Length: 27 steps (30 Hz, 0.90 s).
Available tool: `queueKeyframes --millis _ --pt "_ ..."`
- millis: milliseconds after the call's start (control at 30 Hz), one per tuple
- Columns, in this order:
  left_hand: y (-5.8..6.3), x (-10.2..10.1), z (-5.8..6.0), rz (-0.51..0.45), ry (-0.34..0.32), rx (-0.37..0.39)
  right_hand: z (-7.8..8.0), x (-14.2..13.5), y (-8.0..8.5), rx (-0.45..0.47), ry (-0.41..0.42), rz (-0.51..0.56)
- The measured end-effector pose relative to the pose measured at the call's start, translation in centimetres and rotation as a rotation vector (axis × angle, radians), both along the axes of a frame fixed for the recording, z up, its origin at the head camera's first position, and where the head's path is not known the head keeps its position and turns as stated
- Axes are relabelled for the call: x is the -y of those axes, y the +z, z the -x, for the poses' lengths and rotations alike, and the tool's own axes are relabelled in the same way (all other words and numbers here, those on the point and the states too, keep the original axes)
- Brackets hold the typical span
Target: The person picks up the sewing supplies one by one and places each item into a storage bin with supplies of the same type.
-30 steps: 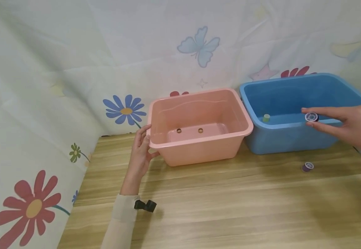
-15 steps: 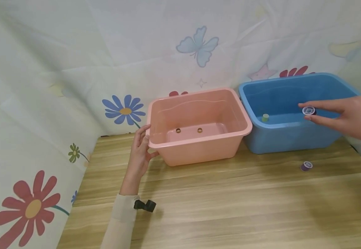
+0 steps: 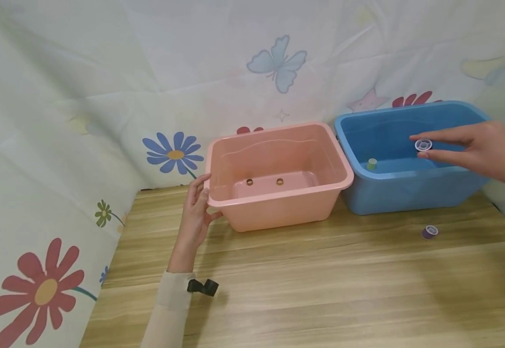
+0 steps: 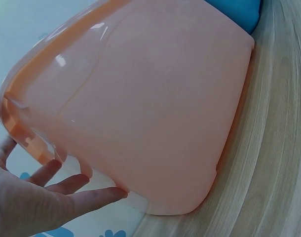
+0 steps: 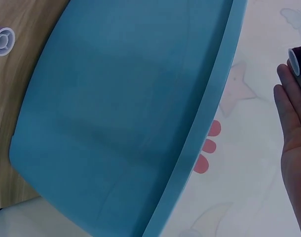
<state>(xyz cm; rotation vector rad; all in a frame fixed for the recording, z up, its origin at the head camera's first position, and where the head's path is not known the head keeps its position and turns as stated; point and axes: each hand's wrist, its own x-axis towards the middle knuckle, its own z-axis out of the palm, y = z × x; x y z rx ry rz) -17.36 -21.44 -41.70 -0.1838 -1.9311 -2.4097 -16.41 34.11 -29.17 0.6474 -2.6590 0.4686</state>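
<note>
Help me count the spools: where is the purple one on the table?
In the head view, the purple spool sits on the wood-grain table at right, in front of the blue bin.

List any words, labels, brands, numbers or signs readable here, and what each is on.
None can be read.
Pink bin, blue bin: no lettering on the sides in view.
Backdrop: printed pictures only, no lettering seen.
Held spool, loose spool, rings, green piece: too small to tell.
</note>
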Motion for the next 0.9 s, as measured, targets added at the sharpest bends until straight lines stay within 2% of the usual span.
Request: queueKeyframes --millis 300,533,767,900 --pt "0.0 0.0 -0.2 0.017 0.013 0.003 1.0 0.3 0.6 0.05 -0.02 -0.037" --pt "0.2 0.0 -0.1 0.023 0.003 -0.001 2.8 0.3 1.3 0.1 -0.046 -0.065" --pt "0.1 0.1 0.0 0.028 -0.002 0.008 4.2 0.3 1.8 0.121 -0.016 -0.068" --pt "0.1 0.1 -0.1 0.027 -0.003 0.006 5.4 0.3 2.0 0.166 -0.041 -0.087"
